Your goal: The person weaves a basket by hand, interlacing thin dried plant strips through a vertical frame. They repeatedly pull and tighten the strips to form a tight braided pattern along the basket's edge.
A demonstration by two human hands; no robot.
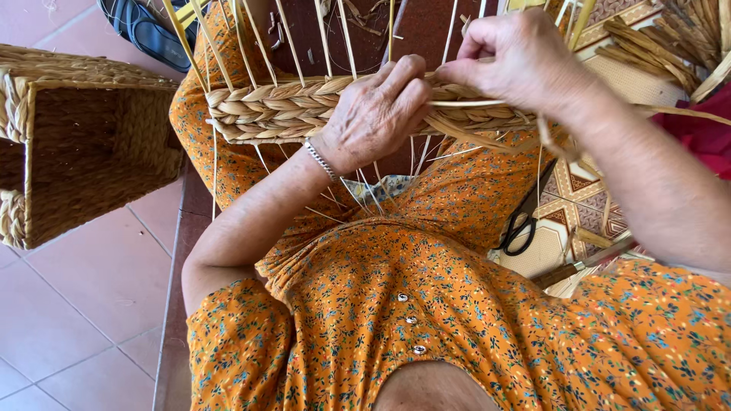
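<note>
A half-woven straw basket rests on my lap, with braided rows at its rim and thin upright ribs sticking up. My left hand presses on the braided rim, fingers curled over it; a metal bracelet is on that wrist. My right hand pinches a pale straw strand that runs across the rim toward my left hand. Loose strands hang down under the weave over my orange flowered dress.
A finished woven basket lies on its side on the tiled floor at left. Black scissors and a knife lie on a patterned mat at right. Dried straw bundles sit at top right, dark sandals at top left.
</note>
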